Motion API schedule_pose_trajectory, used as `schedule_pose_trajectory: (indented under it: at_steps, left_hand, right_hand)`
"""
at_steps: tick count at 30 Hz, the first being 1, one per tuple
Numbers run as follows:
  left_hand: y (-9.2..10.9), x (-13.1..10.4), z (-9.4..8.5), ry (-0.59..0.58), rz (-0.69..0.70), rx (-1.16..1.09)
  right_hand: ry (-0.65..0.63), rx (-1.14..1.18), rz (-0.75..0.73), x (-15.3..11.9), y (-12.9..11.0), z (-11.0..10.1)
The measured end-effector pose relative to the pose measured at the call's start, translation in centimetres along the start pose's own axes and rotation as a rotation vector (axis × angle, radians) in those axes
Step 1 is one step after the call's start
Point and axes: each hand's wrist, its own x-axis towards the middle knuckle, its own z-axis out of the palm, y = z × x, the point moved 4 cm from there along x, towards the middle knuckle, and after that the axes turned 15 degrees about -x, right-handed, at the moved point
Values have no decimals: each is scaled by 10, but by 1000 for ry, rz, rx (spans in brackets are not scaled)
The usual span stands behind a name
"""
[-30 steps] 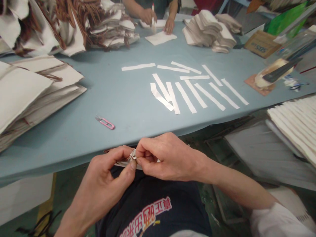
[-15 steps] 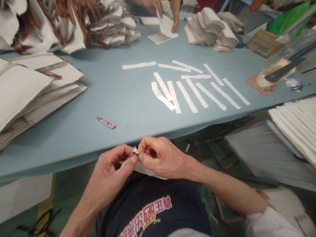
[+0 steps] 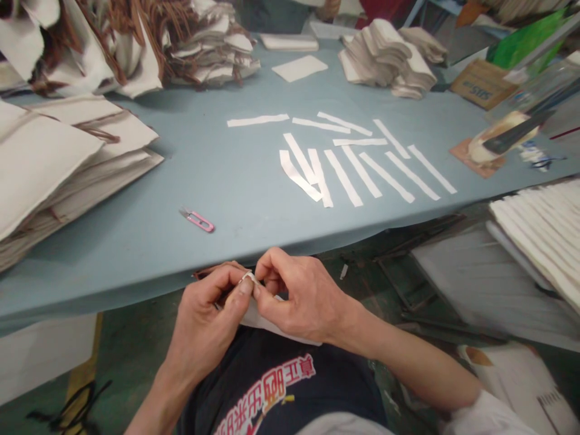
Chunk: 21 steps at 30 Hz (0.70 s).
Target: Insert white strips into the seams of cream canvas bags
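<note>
Just off the table's front edge, my left hand and my right hand meet fingertip to fingertip. Both pinch the edge of a white cloth piece, which hangs below the fingers towards my lap. Something brown, like a strap or cord, shows behind the left fingers. The exact spot between the thumbs is small and partly hidden. Beyond my left hand, pink thread snips lie on the blue-grey table. Several white strips are spread across the table further off.
Flat cream bags are stacked at the left. Behind them are heaped bags with brown cords. Folded cloth pieces, a cardboard box and a tape dispenser stand at the far right. A person is partly visible across the table.
Both hands keep pinching the white cloth piece, with slight shifts; more of the brown strap shows now. Across the table, the other person's hands have lifted a cream sheet away from the tabletop.
</note>
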Motion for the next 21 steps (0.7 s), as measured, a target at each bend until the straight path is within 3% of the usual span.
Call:
schedule_pose_trajectory:
  at_steps: [6, 13, 21]
  left_hand:
    - [-12, -5, 8, 69, 25, 32]
    - [-36, -8, 13, 261, 2, -82]
    - [-60, -7, 29, 524, -189, -412]
  right_hand:
    - [43, -96, 99, -5, 0, 7]
    - [4, -140, 180, -3, 6, 33]
    - [99, 158, 13, -3, 6, 46]
